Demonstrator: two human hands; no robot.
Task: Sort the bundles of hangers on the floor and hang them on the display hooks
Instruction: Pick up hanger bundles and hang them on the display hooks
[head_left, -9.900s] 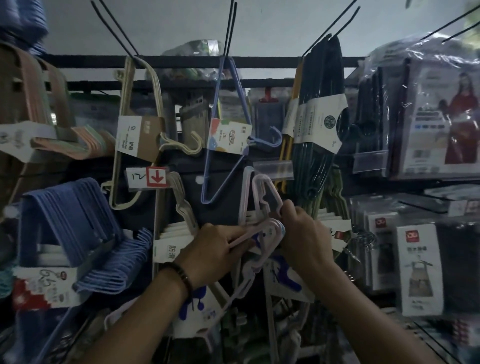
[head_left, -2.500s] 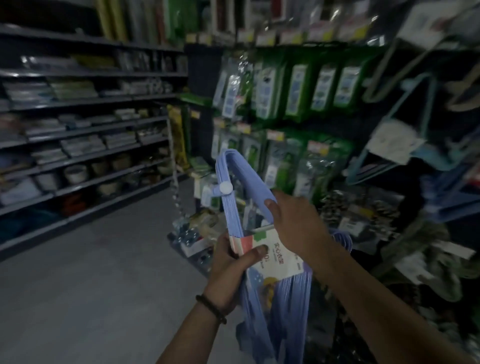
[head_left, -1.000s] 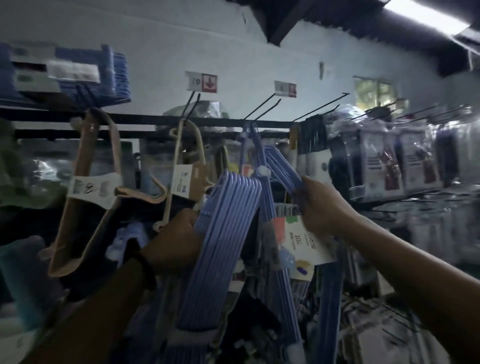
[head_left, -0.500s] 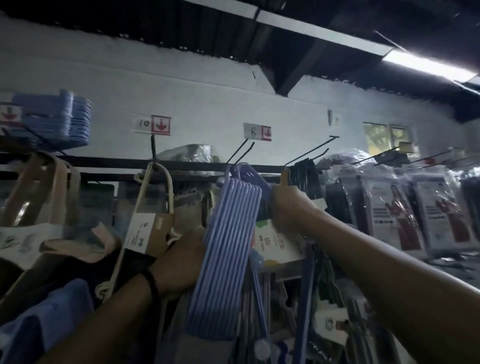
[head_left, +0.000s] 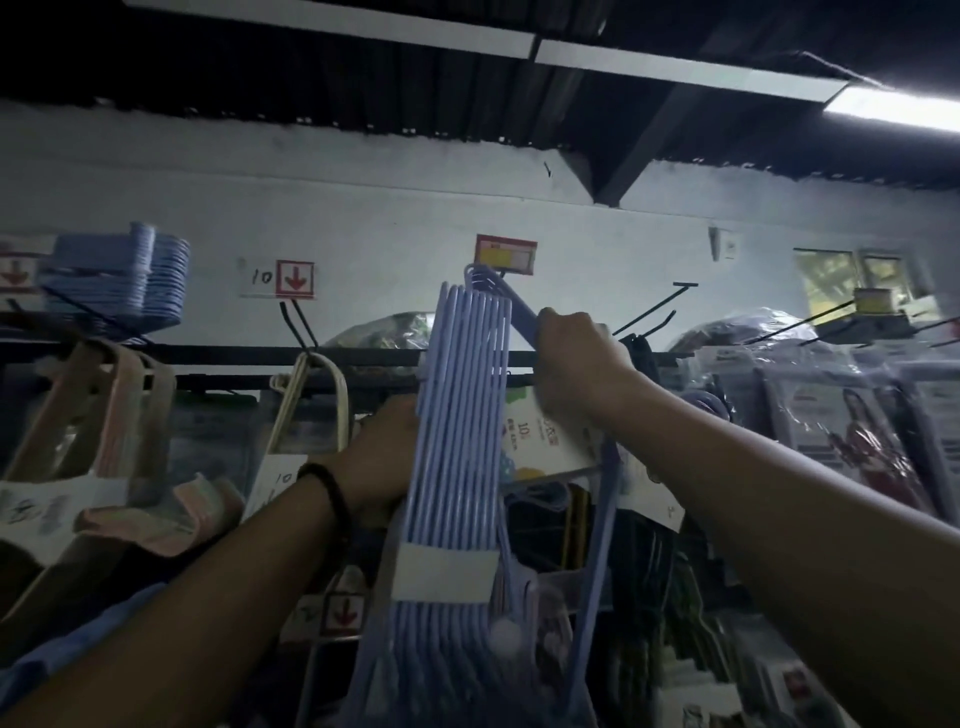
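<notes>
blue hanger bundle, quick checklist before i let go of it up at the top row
1. Right hand grips the blue hanger bundle by its upper arm: ok.
2. Left hand at the bundle's left edge, firm grip: cannot tell, its fingers are hidden behind the hangers.
3. Bundle's hook ends seated under the red price tag: cannot tell, whatever carries them is hidden.
4. White paper band holds the hangers together: ok.
5. Clear of the cream hangers hanging to the left: ok, apart.
</notes>
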